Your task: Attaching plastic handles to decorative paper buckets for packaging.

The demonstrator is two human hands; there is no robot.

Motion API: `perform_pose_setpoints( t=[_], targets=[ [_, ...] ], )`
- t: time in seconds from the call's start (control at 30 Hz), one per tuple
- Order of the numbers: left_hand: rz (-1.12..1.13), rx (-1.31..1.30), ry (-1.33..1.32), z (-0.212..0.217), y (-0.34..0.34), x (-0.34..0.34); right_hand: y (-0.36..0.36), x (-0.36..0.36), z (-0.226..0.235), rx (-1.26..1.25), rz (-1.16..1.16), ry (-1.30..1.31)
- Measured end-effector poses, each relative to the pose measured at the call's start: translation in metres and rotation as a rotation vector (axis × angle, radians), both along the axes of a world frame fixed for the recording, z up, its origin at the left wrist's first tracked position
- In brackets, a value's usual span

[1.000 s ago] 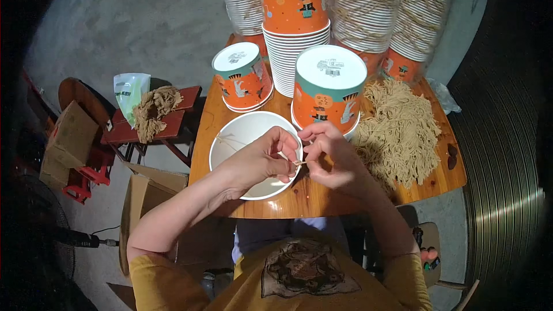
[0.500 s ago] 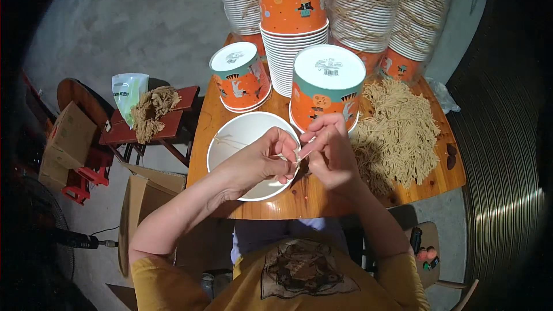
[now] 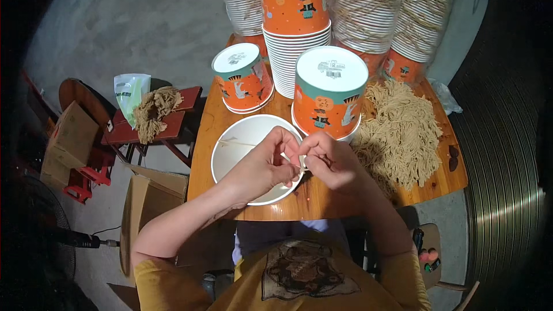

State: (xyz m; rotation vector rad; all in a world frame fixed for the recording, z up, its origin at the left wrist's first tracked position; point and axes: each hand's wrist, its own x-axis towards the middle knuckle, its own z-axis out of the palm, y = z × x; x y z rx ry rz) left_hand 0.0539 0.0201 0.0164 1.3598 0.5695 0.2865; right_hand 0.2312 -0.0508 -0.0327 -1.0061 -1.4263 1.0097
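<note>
My left hand [image 3: 266,167] and my right hand [image 3: 329,160] meet over the right rim of a white-lined paper bucket [image 3: 235,164], open side up. Fingers and thumbs of both hands pinch a thin beige cord [image 3: 302,167] at the rim. Part of the cord stretches across the bucket's mouth to its left side. My fingers hide most of the piece between them. Right of my hands lies a big heap of beige cords [image 3: 406,138]. Just behind them an orange and green paper bucket [image 3: 322,112] stands upside down.
A smaller upturned bucket [image 3: 245,89] and a tall bucket stack [image 3: 296,52] stand at the back, with wrapped stacks [image 3: 366,11] behind. Left of the wooden table [image 3: 201,164] are a red bench [image 3: 187,99] holding more cord, and cardboard boxes [image 3: 152,196].
My right hand has lowered and curled its fingers inward, closing beside the left hand at the rim. The view has shifted slightly.
</note>
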Motion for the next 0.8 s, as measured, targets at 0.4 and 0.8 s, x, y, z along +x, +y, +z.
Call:
perform_pose_setpoints(
  t=[0.4, 0.8],
  targets=[
    [0.022, 1.023, -0.036, -0.008, -0.001, -0.003, -0.004, -0.009, 0.007, 0.209, -0.242, -0.384],
    [0.286, 1.191, 0.033, -0.01, 0.001, -0.017, -0.002, -0.017, 0.004, -0.007, -0.261, -0.349]
  ],
)
